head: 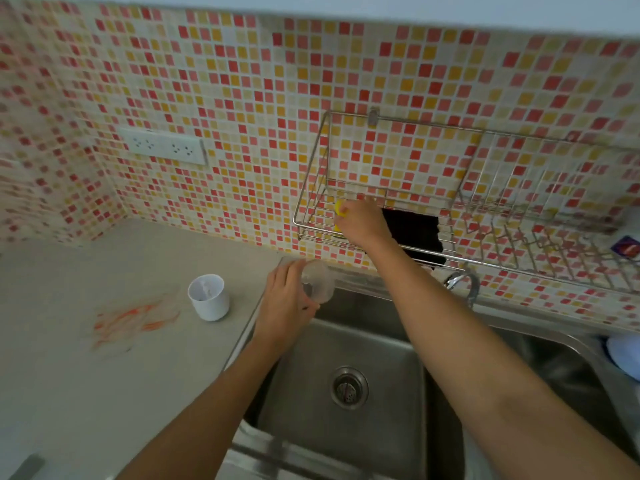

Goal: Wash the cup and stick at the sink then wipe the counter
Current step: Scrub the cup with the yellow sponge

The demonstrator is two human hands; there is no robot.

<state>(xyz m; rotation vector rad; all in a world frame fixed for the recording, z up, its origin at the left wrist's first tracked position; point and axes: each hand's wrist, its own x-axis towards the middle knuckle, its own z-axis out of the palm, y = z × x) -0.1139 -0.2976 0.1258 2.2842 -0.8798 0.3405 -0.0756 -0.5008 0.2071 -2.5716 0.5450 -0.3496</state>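
Two hands are busy at once. The right hand (362, 221) is up at the far wall, fingers curled closed on a yellow sponge (340, 211) lying in the wire rack (313, 188), just left of a black cloth (414, 233) that hangs there. The left hand (285, 301) is wrapped round a clear cup (317, 280), tilted on its side at the sink's (346, 344) far left corner. No stick is clearly in view, though something pale stands in a white cup (209, 297) on the surface (69, 393) to the left, near an orange smear (133, 322). The step looks like fetching the sponge to scrub. To do it well, lift the sponge clear of the rack wires before drawing it back, keep the clear cup over the basin so drips fall inside, and bring both under the faucet (464, 284) at right. A thin clear cup will likely flex, so the grip should stay light
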